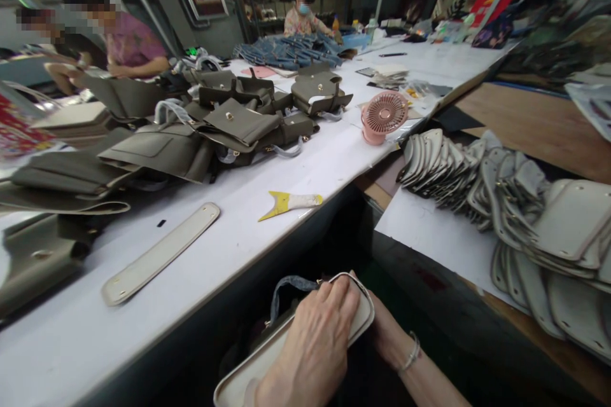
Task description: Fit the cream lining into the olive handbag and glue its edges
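Observation:
A handbag [279, 348] is tilted below the table edge, its long cream panel with rounded corners facing up. A plastic-wrapped handle [291, 282] sticks out on its far side. My left hand [322, 331] lies across the cream panel, its fingers close together and curled over the far end. Around the right end of the bag is my right hand [382, 324], with a bracelet at the wrist; its fingers are mostly hidden behind the panel. On the table nearby are a loose cream panel [162, 254] with studs and a yellow-and-white forked tool [289, 202].
Olive-grey bags [157, 146] are heaped along the left of the white table [224, 248]. A pink fan [384, 116] stands near its edge. Stacked cream panels [515, 191] cover a surface at right. Blue pieces [289, 51] lie farther back. Several people sit around the room.

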Available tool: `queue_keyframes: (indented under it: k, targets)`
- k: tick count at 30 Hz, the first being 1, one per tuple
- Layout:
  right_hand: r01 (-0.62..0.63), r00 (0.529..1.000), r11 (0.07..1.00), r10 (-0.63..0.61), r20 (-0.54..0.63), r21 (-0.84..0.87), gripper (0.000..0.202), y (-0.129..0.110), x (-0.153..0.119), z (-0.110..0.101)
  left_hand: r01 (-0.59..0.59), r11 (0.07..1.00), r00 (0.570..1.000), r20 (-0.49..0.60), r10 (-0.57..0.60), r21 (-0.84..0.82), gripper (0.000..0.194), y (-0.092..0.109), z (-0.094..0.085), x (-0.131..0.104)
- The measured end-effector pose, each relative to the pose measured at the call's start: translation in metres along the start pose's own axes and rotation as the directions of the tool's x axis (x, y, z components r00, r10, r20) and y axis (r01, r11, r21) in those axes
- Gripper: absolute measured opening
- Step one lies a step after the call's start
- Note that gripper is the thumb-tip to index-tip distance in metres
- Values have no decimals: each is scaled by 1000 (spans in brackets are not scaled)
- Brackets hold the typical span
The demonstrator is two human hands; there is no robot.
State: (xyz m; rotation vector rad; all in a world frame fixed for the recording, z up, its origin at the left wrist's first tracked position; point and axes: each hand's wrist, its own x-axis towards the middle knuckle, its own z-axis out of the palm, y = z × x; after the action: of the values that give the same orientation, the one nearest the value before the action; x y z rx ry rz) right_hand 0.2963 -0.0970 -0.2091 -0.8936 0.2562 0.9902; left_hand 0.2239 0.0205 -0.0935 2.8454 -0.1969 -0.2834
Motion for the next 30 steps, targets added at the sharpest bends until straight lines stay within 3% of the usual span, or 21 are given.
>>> queue_keyframes:
  k: [4, 7, 15, 21, 30]
  targets:
    - [-52, 999, 997, 52, -10, 52, 49, -9, -24, 4, -28, 999, 999, -29, 28, 17, 58, -1, 1, -5]
    - [-4, 999, 998, 2, 42, 61, 45, -15, -33, 5, -36, 999, 998, -55, 35, -15, 59, -1, -1, -8]
    - [83, 988, 986, -63, 140, -145, 42, -24, -38, 2, -104, 985, 994, 10, 107, -139, 54, -6, -14, -10]
    - [83, 981, 971, -40, 187, -226, 42, -25, -40, 1, -148, 980, 986, 51, 156, -136, 61, -7, -10, -10]
    - [46, 996, 876, -4, 89, -481, 42, -39, -44, 8, -186, 972, 981, 28, 192, -143, 62, -13, -8, -12]
